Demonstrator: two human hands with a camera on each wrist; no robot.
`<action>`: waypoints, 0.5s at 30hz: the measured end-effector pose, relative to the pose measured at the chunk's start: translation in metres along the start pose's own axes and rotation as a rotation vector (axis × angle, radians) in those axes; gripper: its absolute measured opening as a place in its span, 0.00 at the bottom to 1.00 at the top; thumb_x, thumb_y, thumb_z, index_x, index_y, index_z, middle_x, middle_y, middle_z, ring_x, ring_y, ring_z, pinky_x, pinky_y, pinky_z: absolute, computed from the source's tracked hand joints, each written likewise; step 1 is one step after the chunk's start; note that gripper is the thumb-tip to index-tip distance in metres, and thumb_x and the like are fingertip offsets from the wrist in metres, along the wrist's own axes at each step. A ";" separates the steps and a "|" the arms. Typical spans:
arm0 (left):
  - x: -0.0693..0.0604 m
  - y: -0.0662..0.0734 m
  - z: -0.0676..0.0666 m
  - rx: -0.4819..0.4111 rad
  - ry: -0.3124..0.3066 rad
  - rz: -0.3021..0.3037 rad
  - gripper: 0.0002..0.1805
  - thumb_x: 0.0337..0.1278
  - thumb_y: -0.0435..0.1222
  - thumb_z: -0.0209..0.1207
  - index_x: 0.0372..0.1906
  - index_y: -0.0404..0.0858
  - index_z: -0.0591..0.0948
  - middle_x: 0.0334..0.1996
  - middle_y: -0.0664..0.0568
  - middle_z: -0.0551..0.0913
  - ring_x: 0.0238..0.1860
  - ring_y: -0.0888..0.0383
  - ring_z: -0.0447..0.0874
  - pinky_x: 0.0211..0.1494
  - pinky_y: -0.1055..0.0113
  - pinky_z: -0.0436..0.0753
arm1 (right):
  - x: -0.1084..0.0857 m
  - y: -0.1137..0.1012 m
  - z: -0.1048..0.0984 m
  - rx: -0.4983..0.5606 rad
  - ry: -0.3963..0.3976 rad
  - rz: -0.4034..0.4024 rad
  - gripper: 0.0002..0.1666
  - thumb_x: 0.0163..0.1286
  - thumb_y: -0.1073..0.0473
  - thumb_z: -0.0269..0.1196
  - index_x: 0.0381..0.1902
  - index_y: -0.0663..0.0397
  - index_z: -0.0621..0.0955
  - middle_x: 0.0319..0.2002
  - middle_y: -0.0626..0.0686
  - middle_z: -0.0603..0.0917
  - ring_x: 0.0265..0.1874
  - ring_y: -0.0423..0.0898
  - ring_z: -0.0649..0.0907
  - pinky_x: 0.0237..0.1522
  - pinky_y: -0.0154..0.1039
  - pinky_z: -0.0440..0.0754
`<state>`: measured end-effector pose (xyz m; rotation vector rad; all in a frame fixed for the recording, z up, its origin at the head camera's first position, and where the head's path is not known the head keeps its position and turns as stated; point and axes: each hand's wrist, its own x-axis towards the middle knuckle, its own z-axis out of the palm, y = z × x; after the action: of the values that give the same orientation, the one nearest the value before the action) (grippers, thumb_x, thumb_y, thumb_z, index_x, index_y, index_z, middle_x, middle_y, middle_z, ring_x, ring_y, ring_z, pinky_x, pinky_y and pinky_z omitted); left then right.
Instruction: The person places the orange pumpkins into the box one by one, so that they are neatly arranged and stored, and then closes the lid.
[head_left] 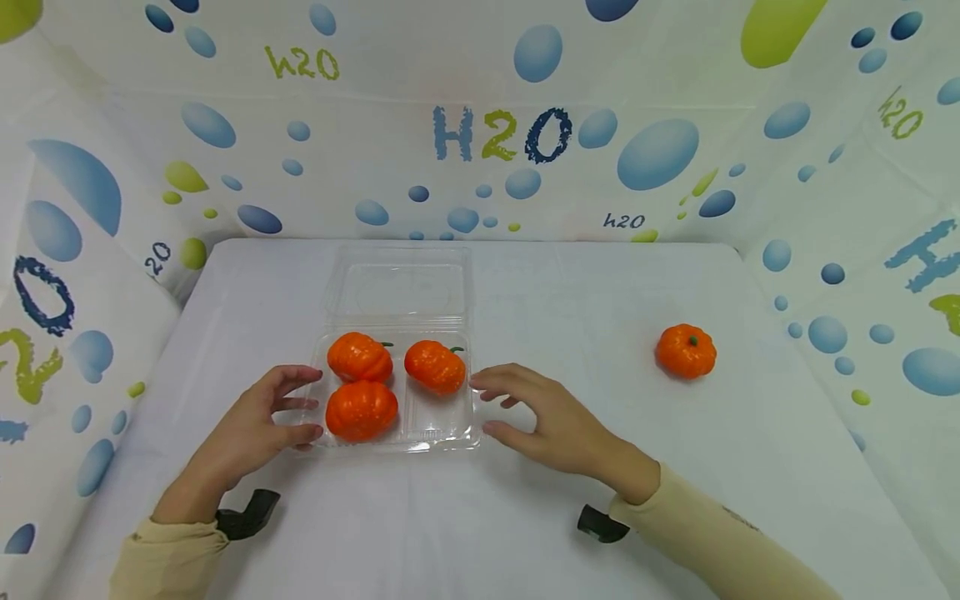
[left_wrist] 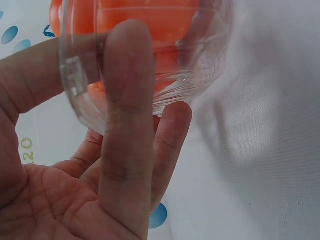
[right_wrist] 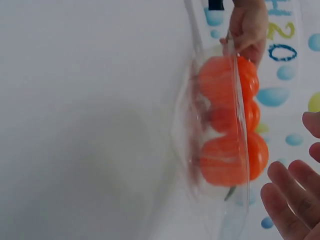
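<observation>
A clear plastic clamshell box lies with its lid folded back. Three small orange pumpkins with green stems sit in its base: a back left one, a front left one and one in the right compartment. My left hand is at the box's left edge, fingers spread and loosely bent; in the left wrist view its thumb overlaps the clear wall. Whether it presses the wall I cannot tell. Beside the right edge, my right hand has its relaxed fingers apart, holding nothing.
Another orange pumpkin stands on the white tabletop at the right. A patterned curtain closes off the back and sides. Dark wrist devices show below the left wrist and right wrist.
</observation>
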<state>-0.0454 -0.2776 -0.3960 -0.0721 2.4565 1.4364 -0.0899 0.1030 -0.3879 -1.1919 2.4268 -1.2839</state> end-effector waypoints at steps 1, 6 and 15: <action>0.000 0.000 0.000 0.001 0.001 -0.002 0.42 0.54 0.28 0.70 0.72 0.31 0.61 0.72 0.32 0.63 0.62 0.32 0.72 0.40 0.61 0.89 | -0.002 0.002 -0.003 -0.009 0.021 -0.002 0.30 0.70 0.56 0.68 0.68 0.41 0.75 0.64 0.40 0.76 0.57 0.39 0.80 0.53 0.43 0.84; -0.001 0.001 0.000 -0.008 0.001 -0.001 0.42 0.54 0.28 0.70 0.71 0.31 0.61 0.72 0.32 0.63 0.62 0.33 0.72 0.40 0.61 0.89 | -0.016 0.015 -0.016 -0.117 0.113 0.026 0.31 0.67 0.54 0.71 0.68 0.40 0.76 0.64 0.38 0.76 0.63 0.40 0.76 0.62 0.44 0.78; 0.000 -0.002 -0.001 -0.021 -0.004 0.010 0.42 0.55 0.28 0.70 0.71 0.31 0.61 0.72 0.32 0.63 0.63 0.33 0.72 0.40 0.61 0.88 | -0.047 0.053 -0.051 -0.427 0.142 0.053 0.37 0.63 0.53 0.74 0.68 0.48 0.76 0.67 0.46 0.74 0.67 0.48 0.73 0.66 0.52 0.74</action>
<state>-0.0452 -0.2797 -0.3970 -0.0610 2.4424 1.4649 -0.1123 0.1847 -0.4059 -1.1452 2.9166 -0.8863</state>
